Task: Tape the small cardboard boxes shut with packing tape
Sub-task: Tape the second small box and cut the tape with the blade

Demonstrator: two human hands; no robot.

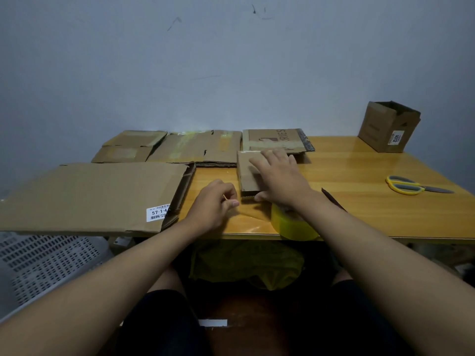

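My right hand lies flat on the small box mid-surface, I think to hold it shut. My left hand pinches the tape end, pulled from the yellow roll at the near edge. Labels read "57-1-4", "1012" and "RIES"

A scuffed, pale blue-grey wall stands behind the glossy wooden table; light is dim. A white perforated plastic basket sits lower left.
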